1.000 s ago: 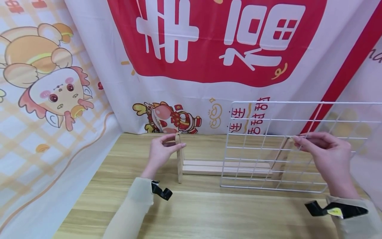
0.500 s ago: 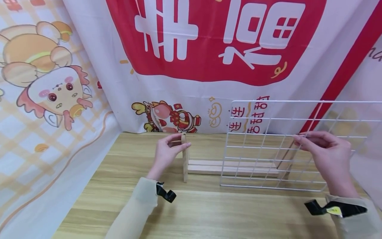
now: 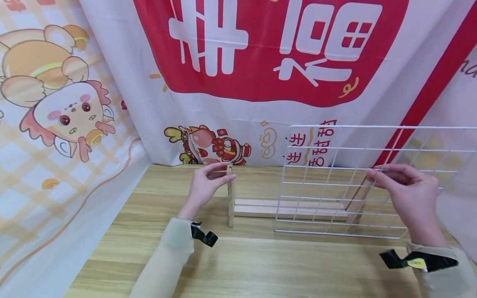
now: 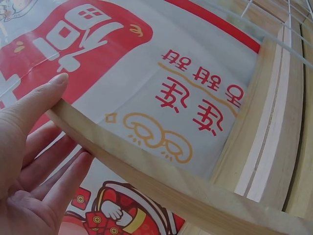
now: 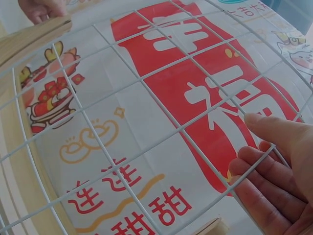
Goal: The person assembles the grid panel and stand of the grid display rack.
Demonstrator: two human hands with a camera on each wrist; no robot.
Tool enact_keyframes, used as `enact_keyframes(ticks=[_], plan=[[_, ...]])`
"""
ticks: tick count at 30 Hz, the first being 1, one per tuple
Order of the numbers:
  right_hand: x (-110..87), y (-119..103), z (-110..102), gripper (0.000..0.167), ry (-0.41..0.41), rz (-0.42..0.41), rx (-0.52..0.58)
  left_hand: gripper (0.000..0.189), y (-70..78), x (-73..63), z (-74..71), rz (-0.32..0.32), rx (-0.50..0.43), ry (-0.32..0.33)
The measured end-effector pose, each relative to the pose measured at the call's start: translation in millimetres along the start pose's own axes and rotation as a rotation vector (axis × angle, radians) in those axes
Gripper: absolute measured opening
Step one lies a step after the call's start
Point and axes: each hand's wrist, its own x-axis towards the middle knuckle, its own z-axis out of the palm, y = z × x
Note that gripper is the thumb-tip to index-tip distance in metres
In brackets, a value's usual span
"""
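Note:
A pale wooden rack, two upright side panels joined by a low crosspiece, stands on the table. At the top of its left panel, my left hand has the panel's end between thumb and fingers. The left wrist view shows the thumb beside the panel's end, with the fingertips at its other edge. My right hand pinches a white wire grid panel, held upright in front of the rack's right part. In the right wrist view, thumb and fingers lie on opposite sides of the grid.
The wood-grain table extends in front of the rack. Behind it hangs a printed red and white cloth, with a cartoon-patterned cloth on the left. The grid's far right end runs out of the head view.
The wooden rack slid a little right with my left hand, then stopped. Since then the left hand has shifted slightly left along the panel's top. Right hand and grid have barely moved.

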Motion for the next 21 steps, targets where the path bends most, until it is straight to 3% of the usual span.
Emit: enact_keyframes(ticks=[17, 21], plan=[[4.4, -1, -3, 0.037, -0.024, 0.0, 0.024, 0.049, -2.4, 4.9, -2.6, -0.027, 0.016, -0.033], [8.8, -4, -4, 0.038, -0.032, 0.019, 0.077, 0.05, -2.0, 4.1, -2.8, -0.023, 0.017, -0.033]])
